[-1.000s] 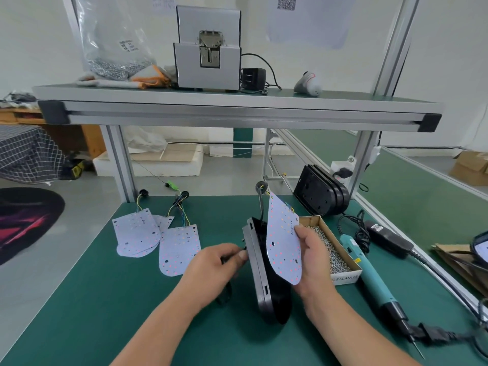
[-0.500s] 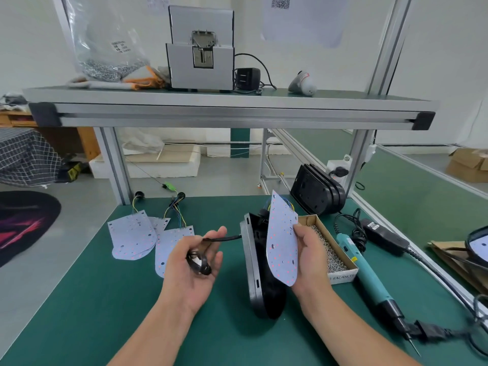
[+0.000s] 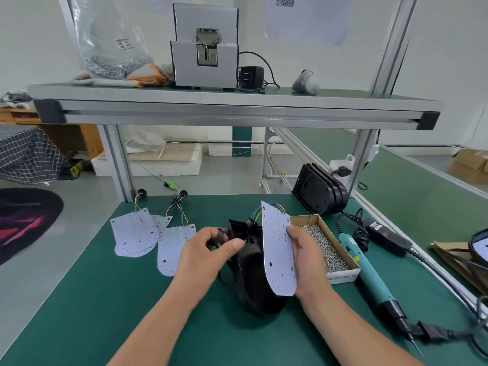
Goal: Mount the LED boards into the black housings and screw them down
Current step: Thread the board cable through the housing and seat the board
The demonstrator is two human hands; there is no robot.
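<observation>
**Board held upright against housing; lead in left hand**

One black housing (image 3: 254,286) stands on its edge at the centre of the green mat (image 3: 100,299), open side facing 3 o'clock. The right hand (image 3: 307,260) holds the LED board (image 3: 277,249) upright just at 3 o'clock of the housing. The thumb lies on the LED face and the fingers are behind the board. Coloured wires run from the board's top edge down into the housing. At 9 o'clock of the housing, the left hand (image 3: 208,256) is curled round a black lead (image 3: 219,235) beside the housing's rim.

The spare LED boards (image 3: 137,233) lie flat at 10 o'clock, overlapping. The box of screws (image 3: 326,247) sits at 3 o'clock, just behind the right hand. The electric screwdriver (image 3: 368,276) lies beside the box, tip toward 5 o'clock. The stacked housings (image 3: 318,192) lean at 1 o'clock.
</observation>
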